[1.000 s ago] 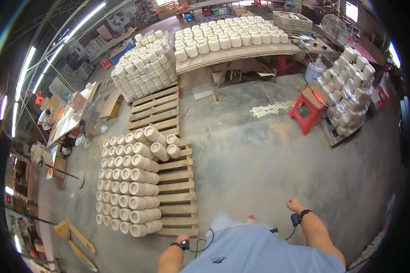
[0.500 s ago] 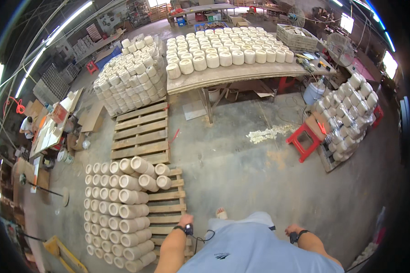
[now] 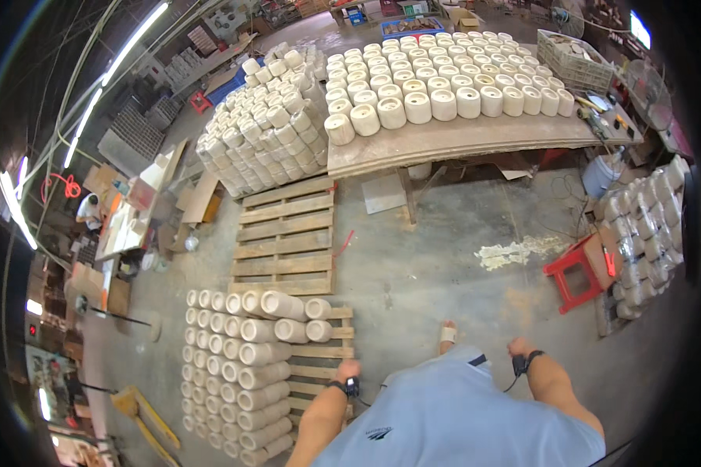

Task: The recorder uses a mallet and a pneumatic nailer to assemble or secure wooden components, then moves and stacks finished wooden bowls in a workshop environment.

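My left hand [image 3: 349,369] hangs low beside the near wooden pallet [image 3: 319,371], apart from the pale cylindrical pots [image 3: 261,377] stacked on their sides there. My right hand [image 3: 522,346] is at my other side, over the concrete floor, with nothing near it. Nothing shows in either hand, but both are small and seen from above, so how far their fingers are curled is unclear. Each wrist wears a dark strapped device with a cable. One sandalled foot [image 3: 448,335] shows ahead of my blue shirt.
Beyond the stack lies a bare-slatted pallet [image 3: 284,237]. A long table [image 3: 444,148] carries rows of pale pots; a wrapped pot stack [image 3: 265,140] stands to its left. At right are a red stool [image 3: 575,274] and another wrapped stack [image 3: 646,226]. A yellow pallet-jack handle [image 3: 144,416] is lower left.
The view has turned left and moved a little, so the table, pallets and stacks sit further right in the picture. Both hands stay low at my sides; nothing was picked up.
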### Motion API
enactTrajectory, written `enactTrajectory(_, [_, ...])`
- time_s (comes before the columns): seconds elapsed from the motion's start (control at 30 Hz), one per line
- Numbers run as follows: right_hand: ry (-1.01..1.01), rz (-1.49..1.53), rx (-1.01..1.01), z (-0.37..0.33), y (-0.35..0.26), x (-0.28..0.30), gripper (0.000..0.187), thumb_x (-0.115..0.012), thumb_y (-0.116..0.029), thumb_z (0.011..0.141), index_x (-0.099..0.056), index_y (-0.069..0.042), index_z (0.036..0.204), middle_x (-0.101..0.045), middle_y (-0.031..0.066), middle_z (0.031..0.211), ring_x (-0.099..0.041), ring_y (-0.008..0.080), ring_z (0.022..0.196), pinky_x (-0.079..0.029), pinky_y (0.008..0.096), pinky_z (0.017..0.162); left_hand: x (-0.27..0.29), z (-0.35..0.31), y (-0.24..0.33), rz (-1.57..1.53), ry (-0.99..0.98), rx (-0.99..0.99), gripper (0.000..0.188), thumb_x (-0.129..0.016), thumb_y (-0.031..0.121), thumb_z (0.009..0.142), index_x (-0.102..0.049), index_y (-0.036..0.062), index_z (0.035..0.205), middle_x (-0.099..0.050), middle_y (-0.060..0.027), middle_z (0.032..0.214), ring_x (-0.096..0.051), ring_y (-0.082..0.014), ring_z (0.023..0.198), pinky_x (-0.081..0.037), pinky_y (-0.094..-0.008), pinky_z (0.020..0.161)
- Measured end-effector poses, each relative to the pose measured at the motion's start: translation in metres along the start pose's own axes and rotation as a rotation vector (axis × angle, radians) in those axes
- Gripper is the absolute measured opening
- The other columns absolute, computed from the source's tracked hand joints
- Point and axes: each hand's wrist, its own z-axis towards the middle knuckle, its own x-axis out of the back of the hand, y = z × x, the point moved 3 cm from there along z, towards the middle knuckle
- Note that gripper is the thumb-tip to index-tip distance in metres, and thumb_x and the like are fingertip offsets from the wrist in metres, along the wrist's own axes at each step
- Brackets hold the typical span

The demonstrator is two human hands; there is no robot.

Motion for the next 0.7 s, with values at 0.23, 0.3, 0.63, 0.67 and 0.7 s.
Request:
enactTrajectory(0.23, [0.225,0.564,-0.310,0.103,0.033,0.171,0.029,-0.051,-0.027,0.083,-0.071,-0.006,0.083,-0.071,0.0123,0.077,-0.068,0.0273,0.070,-0.054,0.0385,0.069,-0.036,-0.082,-0.029,-0.900,-0.140,0.805,0.022,-0.052,0.024,0.091,-0.060,0.0068,0.081,-0.062,-0.0110,0.067,-0.060,-0.0243,0.057,-0.047,-0.0388,0.050])
enactTrajectory(0.3, [0.263,0.569,-0.312,0.123,0.032,0.208,0.029,-0.051,-0.026,0.083,-0.071,-0.005,0.082,-0.070,0.0127,0.075,-0.068,0.0269,0.069,-0.054,0.0384,0.068,-0.029,-0.082,-0.017,-1.170,-0.119,0.945,0.021,-0.052,0.023,0.091,-0.059,0.0086,0.078,-0.059,-0.0093,0.065,-0.057,-0.0230,0.055,-0.046,-0.0378,0.049])
enactTrajectory(0.63, [0.005,0.235,-0.220,0.250,0.053,0.265,0.031,-0.054,-0.027,0.080,-0.071,-0.004,0.091,-0.068,0.0195,0.091,-0.065,0.0356,0.087,-0.052,0.0414,0.081,0.057,0.058,-0.122,-1.579,-0.025,0.759,0.011,-0.065,0.011,0.072,-0.066,0.0007,0.074,-0.063,-0.0156,0.069,-0.064,-0.0277,0.061,-0.051,-0.0402,0.053])
enactTrajectory(0.67, [-0.057,0.081,-0.133,0.263,0.046,0.274,0.034,-0.054,-0.028,0.079,-0.070,-0.004,0.096,-0.067,0.0227,0.100,-0.063,0.0404,0.096,-0.050,0.0453,0.088,0.078,0.088,-0.135,-1.297,-0.007,0.634,0.013,-0.062,0.014,0.074,-0.065,0.0012,0.074,-0.063,-0.0140,0.069,-0.064,-0.0261,0.061,-0.050,-0.0390,0.053])
enactTrajectory(0.7, [-0.059,0.139,-0.130,0.266,0.046,0.292,0.033,-0.054,-0.028,0.079,-0.070,-0.003,0.092,-0.068,0.0213,0.095,-0.065,0.0378,0.091,-0.051,0.0434,0.084,0.101,0.116,-0.147,-1.039,0.052,0.547,0.015,-0.059,0.016,0.077,-0.065,0.0018,0.073,-0.063,-0.0124,0.069,-0.064,-0.0245,0.061,-0.050,-0.0379,0.054])
